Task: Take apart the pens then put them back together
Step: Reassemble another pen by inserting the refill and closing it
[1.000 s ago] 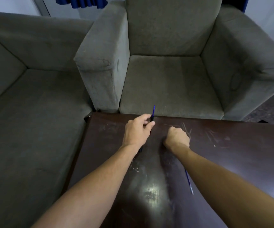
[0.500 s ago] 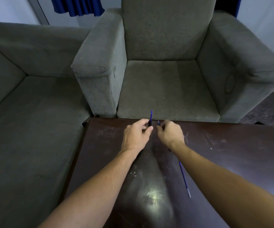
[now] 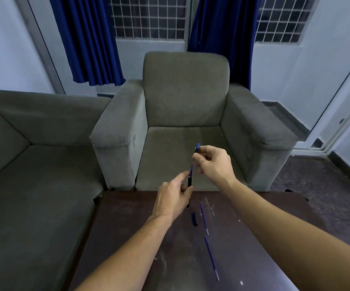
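My left hand holds a blue and black pen barrel upright above the table's far edge. My right hand is raised higher, pinching a small blue pen cap just above the barrel's tip. On the dark table lie two thin blue refills, one near my left hand and one closer to me. A short dark pen piece rests beside the farther refill.
A grey armchair stands right behind the table's far edge. A grey sofa runs along the left. Blue curtains and barred windows are at the back. Dark floor shows to the right.
Both hands rose off the table with the pen parts. My right hand now holds the cap apart above the barrel. The view tilted upward, showing the windows.
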